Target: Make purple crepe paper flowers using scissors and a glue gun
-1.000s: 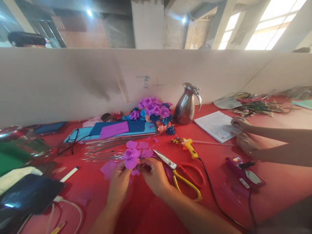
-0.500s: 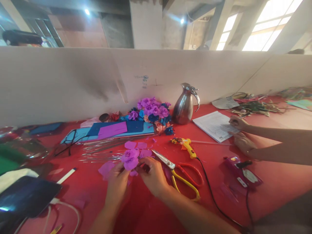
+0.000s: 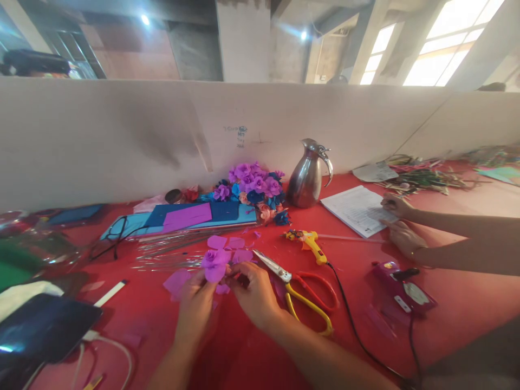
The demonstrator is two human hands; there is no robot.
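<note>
A purple paper flower (image 3: 215,263) with ruffled petals is pinched upright in my left hand (image 3: 198,295), between thumb and fingers. Close against its lower right side, my right hand (image 3: 254,290) has its fingertips pressed together; what lies between them is hidden. Loose purple paper petals (image 3: 217,242) are scattered on the red table behind the flower, and a larger purple piece (image 3: 177,283) lies left of my left hand. Just right of my right hand rest scissors (image 3: 290,281) with one red and one yellow handle, the blades slightly apart.
A yellow glue gun (image 3: 311,245) trails a black cord. Behind stand a bunch of paper flowers (image 3: 255,183) and a steel jug (image 3: 306,179). Another person's hands (image 3: 402,230) touch a paper stack (image 3: 353,210). A purple device (image 3: 406,290) sits right, a phone (image 3: 44,327) left.
The purple flower has tilted and shifted slightly in my left hand. Both hands stay in nearly the same place, and the other person's hands are almost unmoved.
</note>
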